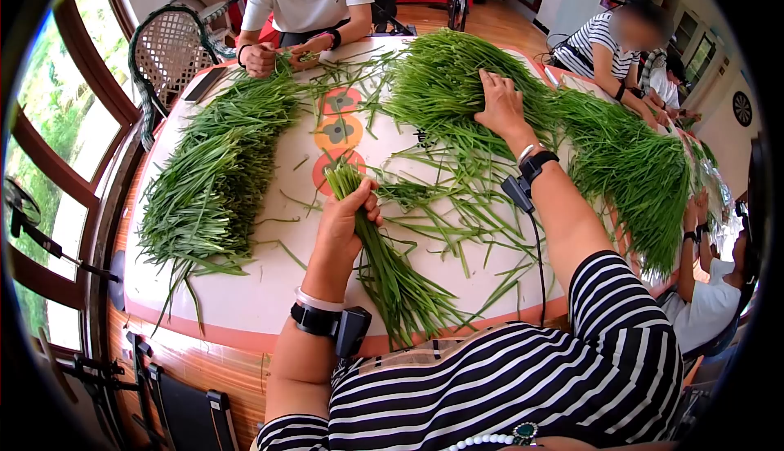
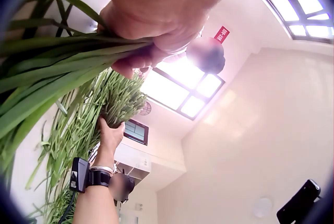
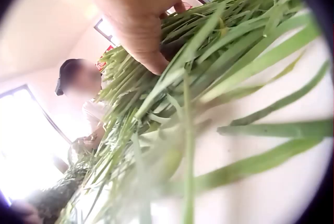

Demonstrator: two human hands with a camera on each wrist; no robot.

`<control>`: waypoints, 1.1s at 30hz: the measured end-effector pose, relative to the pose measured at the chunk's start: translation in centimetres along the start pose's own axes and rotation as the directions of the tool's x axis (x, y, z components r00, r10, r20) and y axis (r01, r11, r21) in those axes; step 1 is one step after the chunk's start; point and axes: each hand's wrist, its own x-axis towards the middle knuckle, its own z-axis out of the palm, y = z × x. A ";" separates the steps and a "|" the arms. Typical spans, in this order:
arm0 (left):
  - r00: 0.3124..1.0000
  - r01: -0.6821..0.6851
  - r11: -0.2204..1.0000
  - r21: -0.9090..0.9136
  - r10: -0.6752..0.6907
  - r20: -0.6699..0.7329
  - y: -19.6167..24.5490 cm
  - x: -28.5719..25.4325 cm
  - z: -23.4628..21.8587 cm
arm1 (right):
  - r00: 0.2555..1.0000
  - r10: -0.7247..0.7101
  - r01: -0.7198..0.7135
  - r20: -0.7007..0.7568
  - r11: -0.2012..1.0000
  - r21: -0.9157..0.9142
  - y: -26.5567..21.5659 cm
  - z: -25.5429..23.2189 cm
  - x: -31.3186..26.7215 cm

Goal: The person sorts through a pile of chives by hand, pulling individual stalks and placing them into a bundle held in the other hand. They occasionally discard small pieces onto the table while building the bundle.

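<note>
My left hand grips a bunch of garlic chives near its cut ends, which point up and away from me. The long flat leaves hang down toward the table's near edge. In the left wrist view those leaves spread leftward from under the palm. My right hand rests on a large heap of garlic chives at the far middle of the table, fingers fairly straight and spread. Its thumb dips among the leaves in the right wrist view, and the other fingertips are partly hidden there.
A long row of chives lies on the left of the white table, and another pile lies at the right. Loose leaves scatter between. A person handles chives opposite; others sit at right. A cable hangs from my right wrist.
</note>
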 end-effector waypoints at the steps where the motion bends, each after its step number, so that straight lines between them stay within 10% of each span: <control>1: 1.000 0.001 1.000 -0.006 -0.001 0.004 0.0 0.0 0.0 | 0.999 0.012 -0.011 0.034 1.000 -0.022 -0.2 -0.2 0.0; 11: 1.000 0.007 1.000 0.020 -0.007 -0.011 0.1 -0.3 0.1 | 0.891 -0.225 0.203 -0.395 0.974 -0.097 -1.2 -0.9 0.6; 24: 1.000 0.000 1.000 0.004 0.000 -0.005 0.1 -0.5 0.4 | 0.980 -0.163 0.131 0.115 0.961 0.245 -8.7 -3.5 -7.8; 27: 1.000 0.020 0.999 -0.039 -0.020 -0.004 0.0 -0.2 0.4 | 0.951 -0.137 0.261 -0.276 0.833 0.488 -6.2 -2.8 -7.8; 33: 0.979 0.173 0.956 -0.238 -0.141 0.147 0.7 0.6 -1.6 | 0.932 -0.156 0.305 -0.327 0.824 0.477 -7.5 0.3 -9.5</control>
